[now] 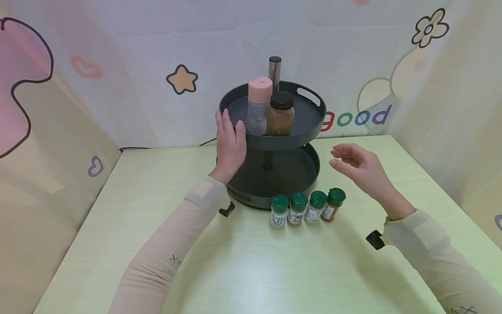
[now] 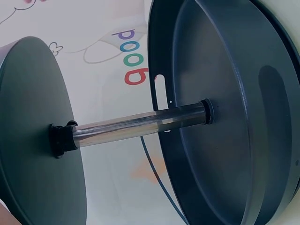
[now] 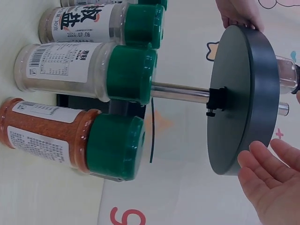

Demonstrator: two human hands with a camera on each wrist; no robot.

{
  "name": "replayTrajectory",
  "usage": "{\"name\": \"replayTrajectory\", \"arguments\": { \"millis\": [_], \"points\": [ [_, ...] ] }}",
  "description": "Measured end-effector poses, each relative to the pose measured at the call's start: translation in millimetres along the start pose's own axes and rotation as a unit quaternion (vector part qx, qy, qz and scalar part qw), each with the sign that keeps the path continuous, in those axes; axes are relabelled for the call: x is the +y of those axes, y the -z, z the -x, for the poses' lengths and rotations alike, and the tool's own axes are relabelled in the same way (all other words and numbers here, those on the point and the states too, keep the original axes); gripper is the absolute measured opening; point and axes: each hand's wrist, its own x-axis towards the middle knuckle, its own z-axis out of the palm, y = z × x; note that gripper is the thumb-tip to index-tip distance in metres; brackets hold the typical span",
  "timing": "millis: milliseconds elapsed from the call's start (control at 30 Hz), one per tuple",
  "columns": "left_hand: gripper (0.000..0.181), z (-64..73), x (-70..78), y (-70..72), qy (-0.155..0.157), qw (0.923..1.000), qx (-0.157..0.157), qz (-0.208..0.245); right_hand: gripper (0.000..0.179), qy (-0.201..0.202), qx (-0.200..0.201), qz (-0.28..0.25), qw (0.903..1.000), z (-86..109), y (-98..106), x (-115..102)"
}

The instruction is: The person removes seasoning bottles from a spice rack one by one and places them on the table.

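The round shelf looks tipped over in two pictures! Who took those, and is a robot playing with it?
No robot here, just a person's two bare hands. A camera on the person's head looks forward and down; the sideways pictures come from a small camera on each wrist. The dark two-tier stand is really upright on the pale table. Four green-lidded jars stand in front. A pink-lidded bottle and a black-lidded jar sit on the upper tray. The left hand touches that tray's rim; the right hand holds nothing.
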Motion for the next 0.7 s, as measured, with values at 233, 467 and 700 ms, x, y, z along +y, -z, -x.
{"name": "replayTrajectory", "arguments": {
  "millis": [233,467,700],
  "points": [
    [0.06,-0.2,-1.6,-1.1,0.001,1.0,0.0,0.003,0.041,0.01,0.019,0.004,0.9998,-5.2,0,-9],
    [0.059,0.2,-1.4,-1.7,-0.003,1.0,0.004,0.001,0.042,0.019,0.02,0.005,0.9996,-9.3,0,-20],
    [0.059,0.7,-0.4,-1.8,-0.006,1.0,0.006,-0.002,0.042,0.022,0.024,0.019,0.9993,-13.3,-1,-32]
  ]
}}
